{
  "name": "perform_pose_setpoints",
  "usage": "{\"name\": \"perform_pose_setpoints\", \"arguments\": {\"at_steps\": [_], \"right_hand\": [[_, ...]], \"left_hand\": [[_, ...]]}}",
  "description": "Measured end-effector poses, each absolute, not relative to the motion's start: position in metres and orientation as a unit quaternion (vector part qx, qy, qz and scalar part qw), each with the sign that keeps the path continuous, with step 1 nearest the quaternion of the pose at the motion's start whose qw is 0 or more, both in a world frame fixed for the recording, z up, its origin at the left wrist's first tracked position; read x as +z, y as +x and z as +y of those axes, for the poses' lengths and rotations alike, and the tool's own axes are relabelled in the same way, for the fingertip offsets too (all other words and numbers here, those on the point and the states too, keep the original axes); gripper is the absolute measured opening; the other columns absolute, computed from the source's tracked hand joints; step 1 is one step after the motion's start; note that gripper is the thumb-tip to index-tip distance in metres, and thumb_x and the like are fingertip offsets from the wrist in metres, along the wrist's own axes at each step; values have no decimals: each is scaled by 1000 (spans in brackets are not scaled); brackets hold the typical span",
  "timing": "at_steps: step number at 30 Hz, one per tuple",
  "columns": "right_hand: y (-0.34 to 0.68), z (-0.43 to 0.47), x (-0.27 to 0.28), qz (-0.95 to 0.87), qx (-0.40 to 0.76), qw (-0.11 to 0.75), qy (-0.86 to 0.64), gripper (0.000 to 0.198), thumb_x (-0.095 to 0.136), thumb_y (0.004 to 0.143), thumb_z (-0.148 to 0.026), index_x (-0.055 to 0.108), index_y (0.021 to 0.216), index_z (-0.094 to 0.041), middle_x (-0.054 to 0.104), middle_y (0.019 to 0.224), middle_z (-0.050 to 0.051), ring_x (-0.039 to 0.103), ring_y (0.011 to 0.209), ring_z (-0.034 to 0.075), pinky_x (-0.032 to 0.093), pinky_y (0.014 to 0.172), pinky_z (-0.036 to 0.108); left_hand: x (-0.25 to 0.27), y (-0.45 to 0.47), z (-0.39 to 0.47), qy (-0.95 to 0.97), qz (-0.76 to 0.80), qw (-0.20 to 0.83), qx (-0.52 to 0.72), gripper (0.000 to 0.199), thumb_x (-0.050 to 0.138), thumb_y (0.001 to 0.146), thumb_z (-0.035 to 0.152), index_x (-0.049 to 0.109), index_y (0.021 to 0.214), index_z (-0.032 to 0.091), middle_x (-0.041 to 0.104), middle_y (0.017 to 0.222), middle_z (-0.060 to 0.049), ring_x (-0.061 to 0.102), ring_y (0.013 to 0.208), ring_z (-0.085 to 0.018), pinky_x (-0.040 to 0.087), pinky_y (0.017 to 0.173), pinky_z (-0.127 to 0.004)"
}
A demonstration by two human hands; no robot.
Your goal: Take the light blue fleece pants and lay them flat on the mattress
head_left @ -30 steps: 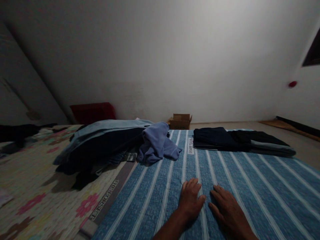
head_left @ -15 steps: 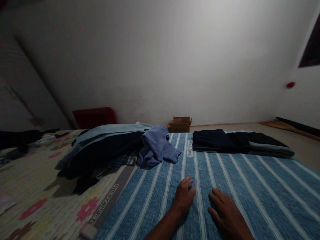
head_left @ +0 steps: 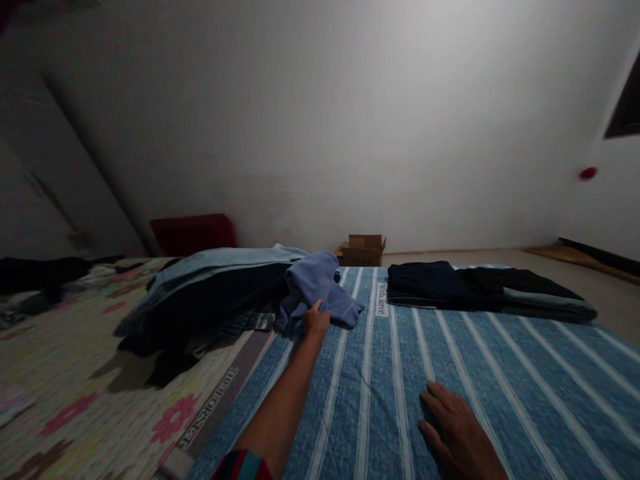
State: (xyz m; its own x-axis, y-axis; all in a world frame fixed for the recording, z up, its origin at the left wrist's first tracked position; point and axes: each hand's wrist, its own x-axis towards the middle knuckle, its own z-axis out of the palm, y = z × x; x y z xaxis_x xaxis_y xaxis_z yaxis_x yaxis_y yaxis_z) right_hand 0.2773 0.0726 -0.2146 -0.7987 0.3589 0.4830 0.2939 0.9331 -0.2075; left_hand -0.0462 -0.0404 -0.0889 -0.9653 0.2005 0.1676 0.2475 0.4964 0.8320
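Observation:
A crumpled lavender-blue garment (head_left: 313, 277) lies at the near right end of a clothes pile, partly on the striped cloth. My left hand (head_left: 317, 321) is stretched out to its front edge, the fingers drawn together on the fabric; their tips are partly hidden. My right hand (head_left: 455, 427) rests low on the blue striped cloth (head_left: 370, 400), fingers extended and holding nothing. Beside the garment, the pile has a light blue denim piece (head_left: 215, 259) over dark clothes (head_left: 200, 300).
Folded dark trousers (head_left: 425, 283) and a folded black-and-grey garment (head_left: 540, 293) lie along the far right of the striped cloth. A cardboard box (head_left: 363, 251) stands behind. A floral sheet (head_left: 120, 373) spreads to the left, with more dark clothes (head_left: 45, 277) on it.
My left hand has moved forward and left from the middle of the striped cloth to the lavender-blue garment. My right hand has stayed nearly in place.

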Motion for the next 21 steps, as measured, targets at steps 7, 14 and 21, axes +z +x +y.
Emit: {"name": "perform_pose_setpoints", "arguments": {"at_steps": [7, 14, 21], "right_hand": [[277, 76, -217, -947, 46, 277, -158, 39, 53, 83, -45, 62, 113, -23, 56, 125, 10, 54, 113, 29, 48, 91, 46], [277, 75, -216, -940, 122, 266, -173, 38, 55, 82, -45, 64, 111, -24, 56, 126, 10, 52, 115, 31, 44, 95, 49], [286, 80, -204, -793, 486, 291, -225, 56, 54, 82, -50, 41, 132, -28, 50, 133, 7, 48, 120, 26, 40, 99, 45]], "left_hand": [[-78, -43, -27, -102, -827, -7, -552, 24, 57, 87, 31, 59, 103, 14, 61, 108, -7, 59, 97, -20, 48, 84, -42], [-28, 20, -20, -158, -737, -32, -657, 19, 62, 70, 14, 69, 88, 11, 70, 86, -7, 64, 84, -19, 47, 78, -29], [-25, 143, -26, -365, -639, -229, -638, 30, 62, 69, 22, 68, 96, 12, 69, 81, -5, 62, 76, -18, 47, 70, -27]]}}
